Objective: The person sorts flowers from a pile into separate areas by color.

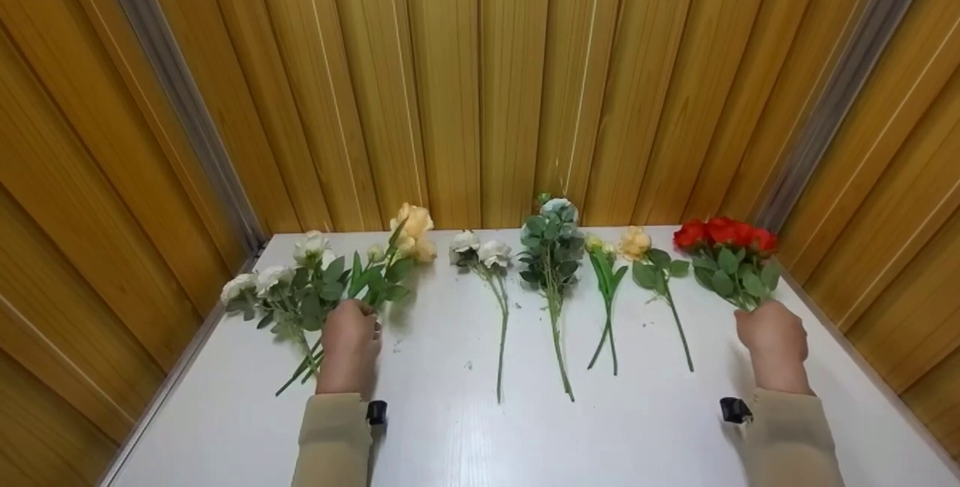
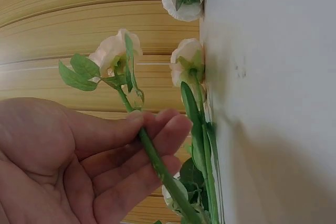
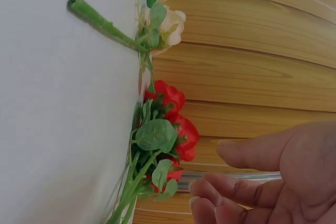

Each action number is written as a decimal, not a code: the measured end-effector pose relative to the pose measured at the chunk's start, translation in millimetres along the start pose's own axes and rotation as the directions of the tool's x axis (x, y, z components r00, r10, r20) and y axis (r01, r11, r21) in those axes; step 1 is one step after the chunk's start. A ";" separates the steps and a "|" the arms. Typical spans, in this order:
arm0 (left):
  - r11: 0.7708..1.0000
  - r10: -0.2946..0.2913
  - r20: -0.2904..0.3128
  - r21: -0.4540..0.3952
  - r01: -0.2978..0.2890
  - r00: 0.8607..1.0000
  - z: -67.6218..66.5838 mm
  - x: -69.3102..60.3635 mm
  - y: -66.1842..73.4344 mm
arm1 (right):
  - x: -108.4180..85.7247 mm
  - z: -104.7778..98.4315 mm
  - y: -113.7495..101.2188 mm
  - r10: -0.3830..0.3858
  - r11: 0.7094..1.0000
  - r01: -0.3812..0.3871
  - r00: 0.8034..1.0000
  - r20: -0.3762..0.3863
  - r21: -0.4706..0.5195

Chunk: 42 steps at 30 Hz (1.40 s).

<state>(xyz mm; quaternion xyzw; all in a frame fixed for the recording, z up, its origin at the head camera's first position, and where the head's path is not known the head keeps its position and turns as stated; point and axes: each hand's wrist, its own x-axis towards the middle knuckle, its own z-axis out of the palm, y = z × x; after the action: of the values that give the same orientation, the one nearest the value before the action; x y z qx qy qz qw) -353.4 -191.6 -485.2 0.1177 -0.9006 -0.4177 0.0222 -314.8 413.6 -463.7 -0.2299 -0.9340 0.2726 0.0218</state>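
Note:
My left hand (image 1: 349, 341) pinches the green stem (image 2: 152, 153) of a peach artificial rose (image 2: 113, 53) between thumb and fingers, with the bloom tilted up off the table. Another peach rose (image 2: 188, 64) lies close behind it. White roses (image 1: 274, 281) with grey-green leaves spread to the left of that hand. On the right, several red roses (image 1: 726, 234) lie as a bunch, their stems pointing toward me. My right hand (image 1: 772, 341) is just by these stems; in the right wrist view its fingers are loosely bent, apart from the flowers, and hold nothing.
Between the hands, two white blooms (image 1: 480, 251), a blue-green spray (image 1: 553, 269), yellow-green buds on crossed stems (image 1: 609, 281) and a single peach rose (image 1: 636, 243) lie in a row. Wood-patterned walls (image 1: 510, 82) enclose the white table (image 1: 555, 442) at the back and sides.

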 end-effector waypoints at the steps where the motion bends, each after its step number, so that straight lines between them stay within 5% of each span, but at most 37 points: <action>1: 1.000 -0.001 0.006 -0.022 0.001 1.000 -0.1 0.3 2.7 | -1.0 1.1 -2.9 -0.008 1.000 0.008 1.000 0.001 -0.004; 8: 0.988 0.040 0.035 -0.152 -0.034 0.999 3.2 4.2 16.6 | -8.2 14.3 -20.8 -0.131 0.991 0.130 0.991 -0.037 -0.031; 14: 0.941 0.056 0.084 -0.339 -0.025 0.995 13.2 4.8 27.2 | -15.9 31.6 -40.0 -0.239 0.970 0.236 0.970 -0.049 -0.049; 19: 0.911 0.109 0.090 -0.409 -0.063 0.990 22.4 -0.7 37.2 | -25.7 49.4 -59.9 -0.285 0.958 0.284 0.958 -0.016 -0.022; 28: 0.865 0.182 0.151 -0.495 -0.085 0.972 44.2 -11.4 56.0 | -50.9 85.6 -94.5 -0.402 0.912 0.399 0.915 0.018 0.095; 34: 0.835 0.234 0.225 -0.545 -0.077 0.946 59.2 -20.2 64.6 | -72.5 108.0 -114.7 -0.455 0.871 0.430 0.889 0.059 0.237; 38: 0.811 0.289 0.276 -0.580 -0.081 0.917 70.9 -27.3 69.9 | -88.8 122.9 -124.9 -0.536 0.804 0.472 0.838 0.098 0.360; 42: 0.781 0.342 0.316 -0.619 -0.081 0.885 82.6 -35.9 75.2 | -102.4 136.2 -131.8 -0.654 0.686 0.482 0.736 0.173 0.544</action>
<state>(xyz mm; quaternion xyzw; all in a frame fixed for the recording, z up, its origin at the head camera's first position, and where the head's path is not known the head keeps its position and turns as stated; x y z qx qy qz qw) -344.5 -74.7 -479.8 -0.0904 -0.7174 -0.6856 -0.0847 -301.0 202.2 -502.5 0.1421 -0.8523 0.5034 -0.0075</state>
